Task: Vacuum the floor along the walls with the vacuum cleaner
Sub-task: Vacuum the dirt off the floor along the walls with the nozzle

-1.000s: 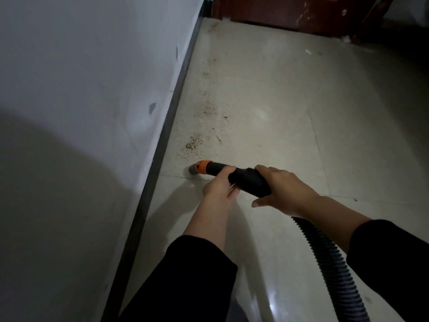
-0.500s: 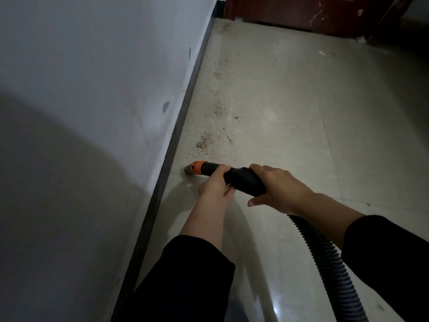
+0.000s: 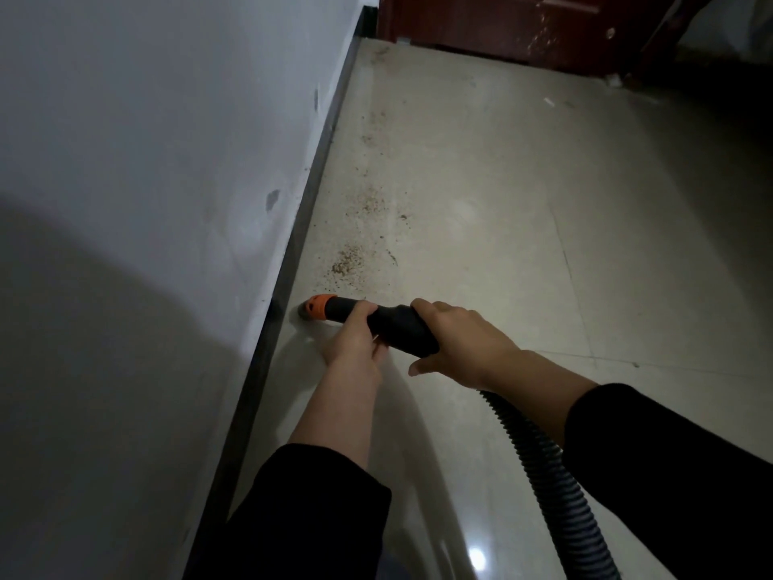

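Both hands grip the vacuum's black nozzle tube (image 3: pixel 397 328): the left hand (image 3: pixel 353 334) curls round it nearer the orange tip (image 3: pixel 320 306), and the right hand (image 3: pixel 456 343) wraps the rear end where the ribbed hose (image 3: pixel 543 466) joins. The tube's long axis points left from the hands toward the dark skirting board (image 3: pixel 309 194), with the tip low on the floor (image 3: pixel 502 244) just beside it. A patch of crumbs (image 3: pixel 347 261) lies farther ahead along the wall, beyond the tip.

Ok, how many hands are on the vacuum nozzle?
2. The left hand grips the nozzle just behind its orange tip; the right hand grips further back, by the hose.
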The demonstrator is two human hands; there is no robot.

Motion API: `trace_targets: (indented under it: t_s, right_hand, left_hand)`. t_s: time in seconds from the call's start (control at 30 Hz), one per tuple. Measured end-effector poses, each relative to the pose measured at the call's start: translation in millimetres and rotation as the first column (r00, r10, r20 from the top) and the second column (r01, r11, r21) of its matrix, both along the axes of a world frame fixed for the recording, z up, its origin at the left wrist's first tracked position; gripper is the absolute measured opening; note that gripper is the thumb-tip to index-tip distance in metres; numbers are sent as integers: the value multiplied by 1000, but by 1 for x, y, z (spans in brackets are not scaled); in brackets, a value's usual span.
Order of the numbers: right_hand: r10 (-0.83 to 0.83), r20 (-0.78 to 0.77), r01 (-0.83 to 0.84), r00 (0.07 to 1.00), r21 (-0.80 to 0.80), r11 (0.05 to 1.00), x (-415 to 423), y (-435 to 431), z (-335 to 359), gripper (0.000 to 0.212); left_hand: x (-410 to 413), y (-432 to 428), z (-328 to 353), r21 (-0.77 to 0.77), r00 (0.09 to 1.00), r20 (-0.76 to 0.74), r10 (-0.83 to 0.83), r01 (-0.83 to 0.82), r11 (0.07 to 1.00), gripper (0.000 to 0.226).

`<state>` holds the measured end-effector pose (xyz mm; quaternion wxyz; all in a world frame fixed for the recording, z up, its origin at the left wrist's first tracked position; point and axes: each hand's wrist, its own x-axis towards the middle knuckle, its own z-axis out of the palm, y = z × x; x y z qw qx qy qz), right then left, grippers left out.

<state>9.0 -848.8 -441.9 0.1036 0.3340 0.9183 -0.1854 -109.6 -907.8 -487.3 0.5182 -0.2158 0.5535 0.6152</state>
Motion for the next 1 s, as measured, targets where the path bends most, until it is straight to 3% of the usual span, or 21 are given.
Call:
trace_targets:
  t_s: [1.0]
  right_hand:
    - [-214, 67, 205, 975, 121, 971, 87, 24, 10, 64]
  left_hand:
    - [75, 47, 2, 96, 963, 39, -267, 262, 960, 44]
